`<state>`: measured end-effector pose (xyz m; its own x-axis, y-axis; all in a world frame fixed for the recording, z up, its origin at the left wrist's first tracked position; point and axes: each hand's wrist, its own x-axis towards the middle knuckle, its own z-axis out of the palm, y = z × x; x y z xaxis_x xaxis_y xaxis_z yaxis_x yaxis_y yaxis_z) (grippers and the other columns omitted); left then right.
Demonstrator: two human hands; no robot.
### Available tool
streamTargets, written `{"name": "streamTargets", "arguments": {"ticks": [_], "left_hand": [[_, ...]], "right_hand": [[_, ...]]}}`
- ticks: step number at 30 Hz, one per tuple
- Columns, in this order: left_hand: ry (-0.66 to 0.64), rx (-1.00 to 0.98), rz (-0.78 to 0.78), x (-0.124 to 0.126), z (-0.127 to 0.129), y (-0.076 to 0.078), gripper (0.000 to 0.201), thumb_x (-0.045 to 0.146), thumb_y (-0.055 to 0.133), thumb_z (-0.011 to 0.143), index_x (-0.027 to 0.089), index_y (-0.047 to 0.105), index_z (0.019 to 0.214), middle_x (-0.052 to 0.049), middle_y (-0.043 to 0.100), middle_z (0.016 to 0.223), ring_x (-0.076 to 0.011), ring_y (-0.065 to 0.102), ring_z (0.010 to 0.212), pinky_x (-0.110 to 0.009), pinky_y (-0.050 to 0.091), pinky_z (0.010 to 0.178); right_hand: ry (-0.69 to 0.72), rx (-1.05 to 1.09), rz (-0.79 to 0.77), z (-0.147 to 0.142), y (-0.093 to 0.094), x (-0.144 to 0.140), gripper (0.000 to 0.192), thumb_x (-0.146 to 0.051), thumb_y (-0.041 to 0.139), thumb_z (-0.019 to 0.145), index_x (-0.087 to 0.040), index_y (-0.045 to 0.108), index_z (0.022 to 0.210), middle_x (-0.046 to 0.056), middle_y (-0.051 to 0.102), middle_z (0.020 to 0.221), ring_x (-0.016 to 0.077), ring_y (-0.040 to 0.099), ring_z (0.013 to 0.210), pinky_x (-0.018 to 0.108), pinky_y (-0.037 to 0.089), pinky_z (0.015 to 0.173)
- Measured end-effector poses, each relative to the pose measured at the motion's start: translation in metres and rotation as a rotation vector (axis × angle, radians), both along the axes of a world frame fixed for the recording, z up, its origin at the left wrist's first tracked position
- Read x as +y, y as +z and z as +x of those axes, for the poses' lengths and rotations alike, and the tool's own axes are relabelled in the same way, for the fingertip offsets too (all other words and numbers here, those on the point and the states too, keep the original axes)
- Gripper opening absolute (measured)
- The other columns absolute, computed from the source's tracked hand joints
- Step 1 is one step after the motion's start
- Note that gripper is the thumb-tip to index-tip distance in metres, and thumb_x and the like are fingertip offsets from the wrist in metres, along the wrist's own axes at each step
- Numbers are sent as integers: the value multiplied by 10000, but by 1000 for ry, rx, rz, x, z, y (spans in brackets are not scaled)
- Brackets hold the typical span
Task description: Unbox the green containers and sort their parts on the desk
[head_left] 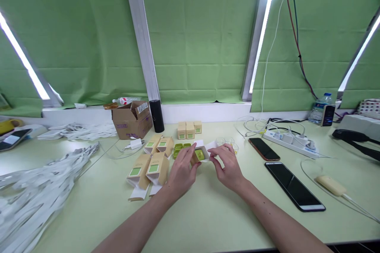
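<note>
Your left hand point(181, 173) and right hand point(228, 167) meet at table centre, both pinching one small tan box point(198, 155). Its white flap is open, a green item shows inside, and its long axis runs left to right between your fingers. Flat tan cartons point(148, 170) lie just left. Farther off, the cardboard box point(130, 119) carries purple print too small to read.

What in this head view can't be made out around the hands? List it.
- Green item in the small box: partly covered by the left hand and right hand.
- Print on the tan cartons: too small.
- Labels on the stacked boxes: too small.
- Cardboard box contents: hidden by its walls.
- White strips: blurred, cut off at the left edge.
</note>
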<state>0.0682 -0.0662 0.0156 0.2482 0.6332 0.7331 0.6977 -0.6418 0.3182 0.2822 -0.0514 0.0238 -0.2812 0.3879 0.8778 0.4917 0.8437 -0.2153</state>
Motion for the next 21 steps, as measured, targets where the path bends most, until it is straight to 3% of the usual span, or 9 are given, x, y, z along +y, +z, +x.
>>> {"name": "streamTargets", "arguments": {"ticks": [4,11,21], "left_hand": [[4,-4,18,0,-1,0,728,128,603,946,265,348,1613,-142,636,1304,-296,612,1237,-498,556,1034],[-4,8,12,-2,0,1,721,129,591,942,259,356,1611,-141,632,1305,-299,607,1235,-493,555,1038],[22,135,80,-3,0,2,726,147,599,953,247,325,1617,-146,640,1264,-307,615,1187,-470,590,968]], "right_hand": [[-4,-38,-28,0,-1,0,307,-106,556,966,-254,569,1236,23,722,902,225,664,841,462,411,932],[-76,-129,-85,-2,-1,-2,355,-193,629,957,-244,550,1299,94,710,1205,280,661,1093,463,373,1005],[-31,-100,-206,-3,-1,-7,290,-132,609,883,-239,591,1151,54,723,1073,260,664,995,423,371,940]]}}
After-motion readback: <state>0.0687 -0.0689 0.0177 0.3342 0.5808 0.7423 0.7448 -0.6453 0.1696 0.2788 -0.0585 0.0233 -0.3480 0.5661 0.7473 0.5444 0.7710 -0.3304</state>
